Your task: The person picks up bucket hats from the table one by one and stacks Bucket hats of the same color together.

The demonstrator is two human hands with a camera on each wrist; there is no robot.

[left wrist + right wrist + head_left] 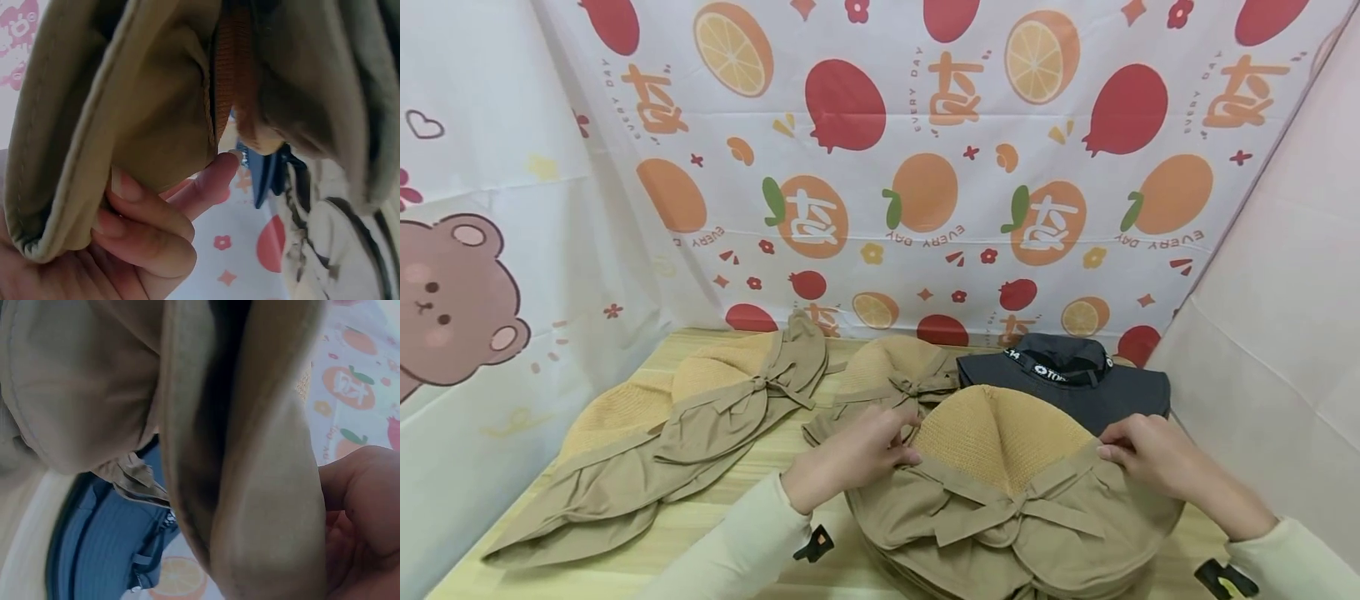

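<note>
A sun hat (pixel 955 433) with a straw crown and a khaki cloth brim tied in a bow stands before me at the right of centre. My left hand (pixel 868 450) pinches its left side where crown and brim meet. On the right side my right hand (pixel 1165 467) grips the same hat. In the left wrist view, curled fingers hold the khaki cloth (pixel 156 137). The right wrist view has the brim (pixel 269 512) against the right hand (pixel 365 512), with the fingertips mostly hidden. More khaki brim layers (pixel 891 575) show below the hat.
Two similar straw-and-khaki hats (pixel 617 417) overlap on the left of the wooden table (pixel 752 508). Behind the held hat lie another straw hat (pixel 880 367) and a dark hat (pixel 1075 387) with white lettering. Fruit-printed cloth (pixel 985 275) hangs along the back.
</note>
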